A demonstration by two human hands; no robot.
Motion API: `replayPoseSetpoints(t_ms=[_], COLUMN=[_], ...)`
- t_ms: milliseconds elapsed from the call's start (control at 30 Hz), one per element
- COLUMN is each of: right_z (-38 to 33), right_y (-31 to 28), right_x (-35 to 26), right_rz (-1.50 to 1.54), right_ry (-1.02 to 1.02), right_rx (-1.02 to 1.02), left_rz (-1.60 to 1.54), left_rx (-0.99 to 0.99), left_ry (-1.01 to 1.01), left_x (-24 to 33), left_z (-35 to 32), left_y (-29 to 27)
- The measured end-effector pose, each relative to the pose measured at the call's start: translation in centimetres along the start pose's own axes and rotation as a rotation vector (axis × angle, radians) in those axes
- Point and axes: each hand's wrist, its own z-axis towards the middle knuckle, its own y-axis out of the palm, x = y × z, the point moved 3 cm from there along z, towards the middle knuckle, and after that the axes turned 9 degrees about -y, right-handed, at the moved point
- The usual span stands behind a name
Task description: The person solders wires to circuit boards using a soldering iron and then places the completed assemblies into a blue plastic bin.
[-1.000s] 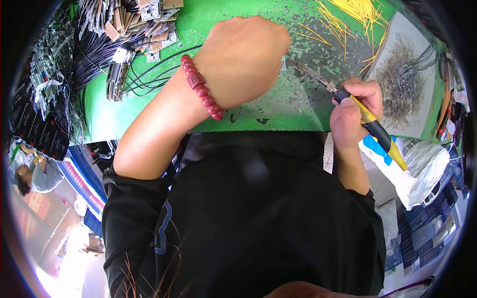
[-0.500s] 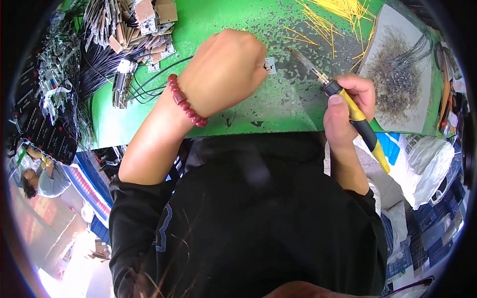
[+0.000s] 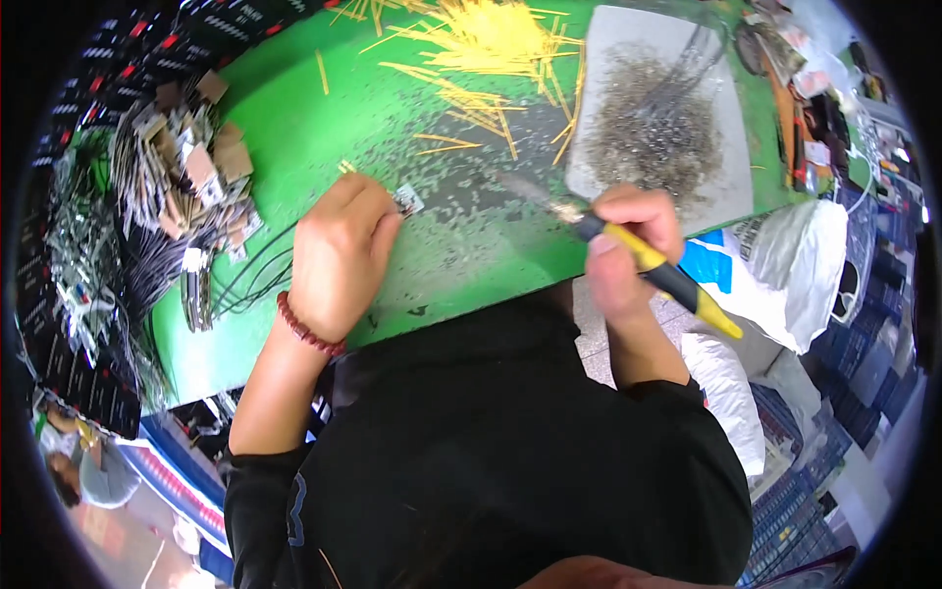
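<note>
Tabletop: a green tabletop [image 3: 392, 128] fills the upper half of the view, its near edge running just ahead of the person's black-sleeved body.
Cable heap: black wires with small brown card tags [image 3: 186, 187] lie piled at the left side, some strands trailing toward the left wrist.
Grey sheet: a pale sheet [image 3: 613, 59] at the upper right carries a mound of fine grey metal bits [image 3: 653, 133].
Yellow strips: thin yellow strips [image 3: 481, 39] are scattered across the top centre, a few loose ones reaching down toward the worn middle of the surface.
White bags: white plastic bags [image 3: 795, 265] hang just off the right edge, beside the right forearm.
Left hand: the left hand [image 3: 339, 250], a red bead bracelet [image 3: 306, 329] at its wrist, rests knuckles-up on the surface, its grip pinched on a small grey component [image 3: 408, 201] at the fingertips.
Right hand: the right hand [image 3: 628, 250] is clenched around a yellow-and-black-handled tool [image 3: 653, 265], held slantwise.
Tool tip: the metal tip [image 3: 535, 194] points left over the tabletop, near the small grey component but apart from it.
</note>
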Motion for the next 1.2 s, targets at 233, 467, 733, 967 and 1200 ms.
replayPoseSetpoints(t_ms=[233, 467, 733, 967, 1200], right_z=[2.3, 1.5, 1.9, 1.5, 1.5], right_y=[-12.7, -12.6, -11.9, -12.2, -11.2], right_x=[2.0, 3.2, 3.0, 3.4, 3.1], right_rz=[-0.254, -0.274, -0.386, -0.264, -0.287], right_ry=[0.002, 0.036, 0.041, -0.004, -0.070], right_rx=[0.558, 0.523, 0.405, 0.455, 0.395], left_rz=[0.065, -0.084, 0.005, 0.075, 0.085], left_rx=[0.072, 0.081, 0.005, -0.016, 0.005], left_ry=[0.156, 0.028, 0.029, 0.021, -0.012], left_x=[0.8, 0.6, 1.2, 1.2, 1.1], left_z=[-0.3, 0.3, 0.6, 0.0, 0.2], left_y=[0.9, 0.8, 0.7, 0.7, 0.6])
